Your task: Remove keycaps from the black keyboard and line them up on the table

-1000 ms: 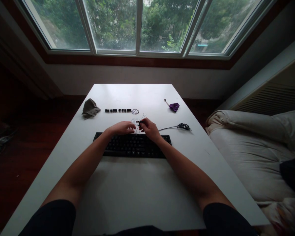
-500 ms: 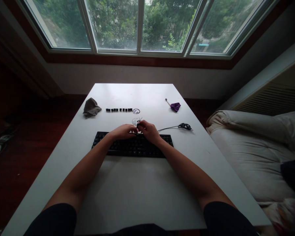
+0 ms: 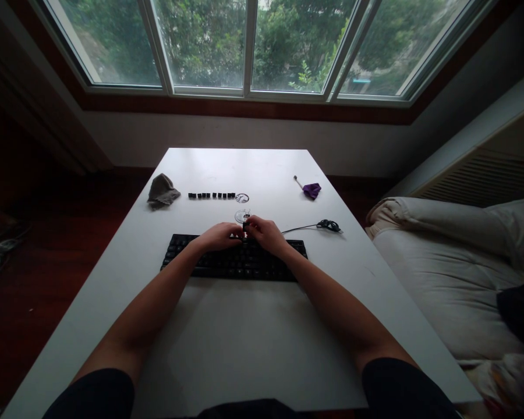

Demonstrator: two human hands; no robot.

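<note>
A black keyboard [image 3: 227, 265] lies across the middle of the white table [image 3: 227, 349]. My left hand [image 3: 220, 235] and my right hand [image 3: 266, 233] meet over its far edge. The right hand's fingers pinch a small black wire tool [image 3: 245, 223] held upright above the keys. The left hand's fingers are curled against the same spot, and what they hold is too small to make out. A row of several loose black keycaps [image 3: 211, 195] lies farther back, with two small clear round dishes [image 3: 241, 198] at its right end.
A crumpled grey cloth [image 3: 160, 191] sits at the table's back left. A purple brush [image 3: 309, 189] lies at the back right, and the keyboard's coiled black cable [image 3: 327, 224] lies in front of it. A white cushioned seat [image 3: 454, 273] stands to the right of the table.
Both hands have come slightly toward me, from beyond the keyboard to over its far edge. The wire tool came with the right hand. The keyboard shifted a little.
</note>
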